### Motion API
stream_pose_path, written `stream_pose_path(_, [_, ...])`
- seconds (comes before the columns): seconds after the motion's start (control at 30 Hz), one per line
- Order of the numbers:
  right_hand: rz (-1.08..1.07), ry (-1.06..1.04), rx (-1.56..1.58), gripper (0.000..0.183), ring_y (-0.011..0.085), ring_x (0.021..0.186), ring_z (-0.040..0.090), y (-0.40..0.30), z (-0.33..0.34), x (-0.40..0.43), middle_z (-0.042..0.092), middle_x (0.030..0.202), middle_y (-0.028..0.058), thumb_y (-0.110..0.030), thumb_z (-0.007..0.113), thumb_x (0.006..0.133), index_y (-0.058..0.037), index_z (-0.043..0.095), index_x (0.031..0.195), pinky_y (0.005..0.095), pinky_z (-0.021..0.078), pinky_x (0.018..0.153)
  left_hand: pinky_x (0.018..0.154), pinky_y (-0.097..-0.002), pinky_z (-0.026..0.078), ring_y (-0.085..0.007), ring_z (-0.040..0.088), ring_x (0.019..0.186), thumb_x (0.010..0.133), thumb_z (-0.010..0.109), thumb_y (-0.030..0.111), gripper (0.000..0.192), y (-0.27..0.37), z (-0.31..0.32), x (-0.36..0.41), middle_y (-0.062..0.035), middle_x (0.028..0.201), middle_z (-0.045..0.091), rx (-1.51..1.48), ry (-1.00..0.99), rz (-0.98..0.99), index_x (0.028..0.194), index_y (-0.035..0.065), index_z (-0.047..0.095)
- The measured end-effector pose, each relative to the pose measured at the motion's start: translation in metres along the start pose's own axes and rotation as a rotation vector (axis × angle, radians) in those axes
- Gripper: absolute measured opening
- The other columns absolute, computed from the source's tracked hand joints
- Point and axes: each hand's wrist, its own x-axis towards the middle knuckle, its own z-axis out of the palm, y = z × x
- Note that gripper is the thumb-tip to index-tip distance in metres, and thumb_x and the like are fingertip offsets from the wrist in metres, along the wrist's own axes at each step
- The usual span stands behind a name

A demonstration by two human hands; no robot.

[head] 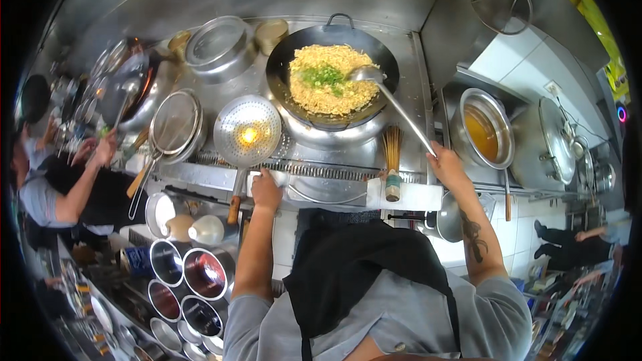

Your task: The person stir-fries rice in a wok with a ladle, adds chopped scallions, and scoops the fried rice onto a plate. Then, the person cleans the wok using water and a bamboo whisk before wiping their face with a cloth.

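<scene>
My right hand [448, 164] grips the long handle of a steel wok ladle [398, 103]. The ladle's bowl rests against fried rice [335, 103] in a black wok [281, 72]. Chopped green onion [323, 76] lies heaped on top of the rice. My left hand [266, 189] is at the stove's front edge, fingers curled, beside a white cloth [282, 183]; whether it holds the cloth is unclear. Just left of that hand, a perforated skimmer [235, 128] with a wooden handle lies on the stove top.
A bamboo wok brush [392, 153] lies on a folded white towel [419, 198]. Mesh strainers [174, 123] and a metal pot [220, 47] stand left. A pot of brown liquid [479, 133] stands right. Several sauce containers [204, 273] sit lower left. Another person [65, 180] works at the left.
</scene>
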Motion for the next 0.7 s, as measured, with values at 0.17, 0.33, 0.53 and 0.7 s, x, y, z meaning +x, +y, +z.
stream_pose_path(0.17, [0.006,0.078,0.107,0.034,0.0418,0.08,0.057,-0.015,0.016,-0.002,0.058,0.085,0.0271,-0.02,0.053,0.083,0.0038,0.052,0.107,0.0438,0.0449,0.071,0.072,-0.0366,0.049,-0.0268,0.059,0.083,0.069,0.061,0.014,0.04,-0.012,-0.003,0.018,-0.0151,0.096,0.057,-1.123,-0.043,0.017,0.105,0.0012,0.047])
stream_pose_path(0.33, [0.011,0.214,0.156,0.029,0.0436,0.078,0.055,-0.033,0.021,0.028,0.057,0.079,0.0273,-0.02,0.053,0.083,0.0022,0.053,0.1,0.0457,0.0446,0.067,0.064,-0.0331,0.049,-0.0201,0.058,0.072,0.08,0.054,0.028,0.034,0.05,-0.065,0.029,-0.0102,0.086,0.06,-1.895,-0.558,-0.209,0.103,0.0024,0.052])
stream_pose_path(0.53, [-0.107,0.312,0.078,0.025,0.0402,0.068,0.057,-0.039,0.042,0.121,0.058,0.073,0.0244,-0.021,0.049,0.084,0.0013,0.053,0.092,0.0446,0.0455,0.059,0.085,-0.0612,0.033,-0.0327,0.048,0.097,0.081,0.035,0.061,0.054,0.138,-0.076,0.063,-0.0104,0.1,0.052,-1.993,-0.699,-0.51,0.11,0.0161,0.046])
stream_pose_path(0.7, [0.134,-0.016,0.665,0.022,0.0081,0.036,0.043,-0.08,0.083,0.16,0.046,0.052,0.0005,-0.026,0.047,0.089,-0.0055,0.051,0.083,0.0252,0.0358,0.033,0.073,-0.0487,0.043,-0.0271,0.052,0.083,0.082,0.043,0.05,0.038,0.171,-0.074,0.075,-0.0066,0.09,0.055,-1.979,-0.77,-0.522,0.096,0.0156,0.049])
